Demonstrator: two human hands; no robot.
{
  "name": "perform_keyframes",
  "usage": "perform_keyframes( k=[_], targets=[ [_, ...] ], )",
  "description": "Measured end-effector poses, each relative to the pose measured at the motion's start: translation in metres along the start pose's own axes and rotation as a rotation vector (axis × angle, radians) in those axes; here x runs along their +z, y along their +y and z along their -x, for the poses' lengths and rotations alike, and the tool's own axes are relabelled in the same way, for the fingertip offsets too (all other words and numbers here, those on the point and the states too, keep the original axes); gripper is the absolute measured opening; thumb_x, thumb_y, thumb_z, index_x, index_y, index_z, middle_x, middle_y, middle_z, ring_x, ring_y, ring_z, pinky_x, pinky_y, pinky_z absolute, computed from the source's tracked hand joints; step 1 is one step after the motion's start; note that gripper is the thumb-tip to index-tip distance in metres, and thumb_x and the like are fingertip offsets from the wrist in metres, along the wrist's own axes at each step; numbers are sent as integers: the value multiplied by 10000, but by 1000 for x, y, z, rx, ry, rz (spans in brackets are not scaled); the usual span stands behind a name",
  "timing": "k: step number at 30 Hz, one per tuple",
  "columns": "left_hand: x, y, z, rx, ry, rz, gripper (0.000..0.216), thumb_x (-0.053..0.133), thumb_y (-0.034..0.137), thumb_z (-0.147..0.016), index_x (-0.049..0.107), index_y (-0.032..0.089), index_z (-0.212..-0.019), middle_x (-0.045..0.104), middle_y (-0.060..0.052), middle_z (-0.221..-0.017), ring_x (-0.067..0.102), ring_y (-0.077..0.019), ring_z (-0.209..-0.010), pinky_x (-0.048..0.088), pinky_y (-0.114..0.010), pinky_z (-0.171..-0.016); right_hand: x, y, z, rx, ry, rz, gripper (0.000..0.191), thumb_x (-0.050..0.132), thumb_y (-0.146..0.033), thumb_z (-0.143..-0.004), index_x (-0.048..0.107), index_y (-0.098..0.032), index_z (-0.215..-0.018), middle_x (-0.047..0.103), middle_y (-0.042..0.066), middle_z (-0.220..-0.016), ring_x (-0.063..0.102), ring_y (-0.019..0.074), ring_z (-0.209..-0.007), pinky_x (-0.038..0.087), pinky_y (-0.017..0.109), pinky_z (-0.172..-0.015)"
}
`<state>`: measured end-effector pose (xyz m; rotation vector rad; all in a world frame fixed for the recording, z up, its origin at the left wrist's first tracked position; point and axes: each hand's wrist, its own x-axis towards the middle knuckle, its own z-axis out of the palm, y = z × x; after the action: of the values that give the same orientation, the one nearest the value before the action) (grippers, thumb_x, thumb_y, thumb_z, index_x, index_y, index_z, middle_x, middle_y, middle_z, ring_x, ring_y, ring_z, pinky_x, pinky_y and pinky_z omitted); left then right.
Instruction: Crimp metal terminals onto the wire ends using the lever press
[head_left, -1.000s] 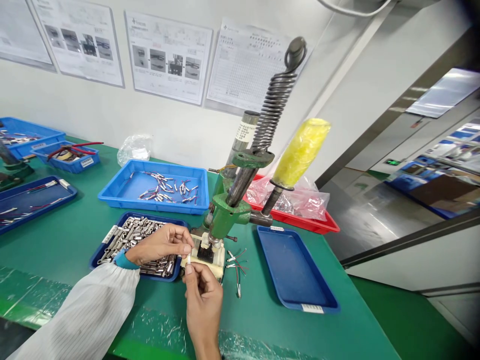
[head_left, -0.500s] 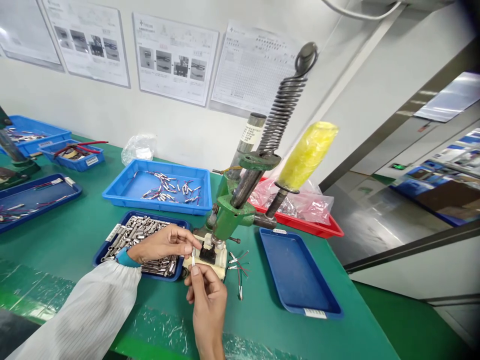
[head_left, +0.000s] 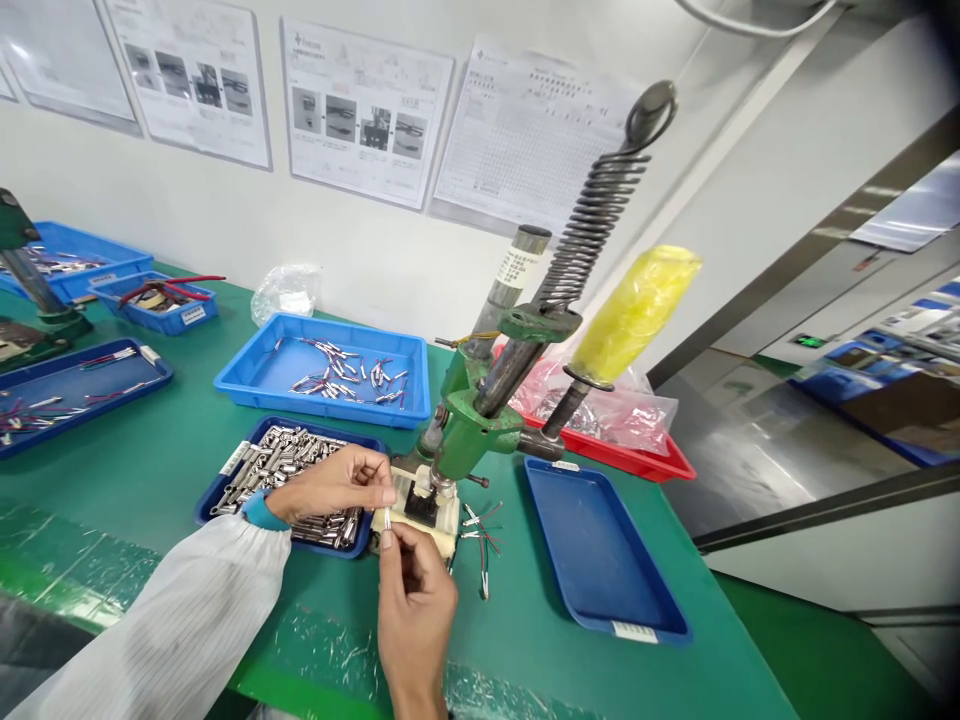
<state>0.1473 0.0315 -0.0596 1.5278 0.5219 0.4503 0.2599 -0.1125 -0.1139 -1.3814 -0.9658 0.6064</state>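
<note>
My left hand (head_left: pixel 341 484) is closed in a pinch above the dark blue tray of metal sleeves, at the front of the green hand press (head_left: pixel 474 430). From its fingertips a slim white wire piece (head_left: pixel 388 519) runs down to my right hand (head_left: pixel 418 600), whose thumb and fingers pinch its lower end. Most of the piece is hidden by the fingers, and whether a metal sleeve is on it I cannot tell. Both hands are just left of and in front of the black fixture (head_left: pixel 421 508) on the press's cream base. Shiny metal sleeves (head_left: pixel 277 465) fill the tray under my left wrist.
Several wired pieces (head_left: pixel 482 540) lie right of the press. A dark blue tray (head_left: pixel 607 555) stands farther right, a red bin (head_left: pixel 622 455) behind it. A light blue tray (head_left: pixel 322 400) of wired pieces is at the back. The press's yellow handle (head_left: pixel 637 315) slants up right.
My left fingers have drawn in from the fixture and closed over the upper end of the wire piece. The whole view has shifted slightly.
</note>
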Motion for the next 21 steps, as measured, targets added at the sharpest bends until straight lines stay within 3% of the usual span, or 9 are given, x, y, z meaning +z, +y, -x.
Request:
perform_keyframes(
  k=[2,4,7,11,16,21],
  targets=[
    [1,1,0,-3,5,-18,482,834,567,-706,596,148,-702,559,45,-616,459,-95,-584,326,-212,-569,0,0,0,-52,16,41,269,643,-405,-939,758,-162,-952,700,69,-840,600,147,-668,499,231,-593],
    [1,2,0,-8,4,-31,502,799,612,-724,610,147,-710,579,32,-620,481,-105,-582,347,-219,-569,0,-1,-1,-3,22,-1,302,658,-444,-921,758,-160,-906,667,46,-733,560,133,-589,471,220,-525],
    [2,2,-1,-8,35,-42,548,675,683,-806,670,135,-802,636,-7,-675,533,-127,-600,391,-238,-579,-2,-4,-3,218,5,-190,431,698,-578,-849,725,-149,-825,589,-2,-613,431,78,-420,332,183,-365],
    [0,-3,-6,6,175,-45,545,590,673,-875,678,139,-809,626,0,-667,496,-113,-565,377,-241,-563,-5,-10,-7,438,-34,-459,507,794,-638,-725,689,-146,-788,645,12,-723,382,25,-361,233,153,-311],
    [-4,-12,-10,-5,304,-29,539,596,670,-870,667,138,-817,609,18,-652,450,-95,-522,351,-235,-537,-6,-13,-9,511,-42,-675,452,860,-555,-701,673,-150,-777,653,-11,-696,355,0,-356,229,135,-330],
    [-5,-13,-10,-11,331,-32,544,612,675,-857,675,135,-826,616,20,-662,449,-94,-525,358,-235,-544,-7,-15,-10,551,-14,-784,441,897,-504,-665,651,-158,-783,665,-19,-682,342,-6,-340,212,130,-330]
  ],
)
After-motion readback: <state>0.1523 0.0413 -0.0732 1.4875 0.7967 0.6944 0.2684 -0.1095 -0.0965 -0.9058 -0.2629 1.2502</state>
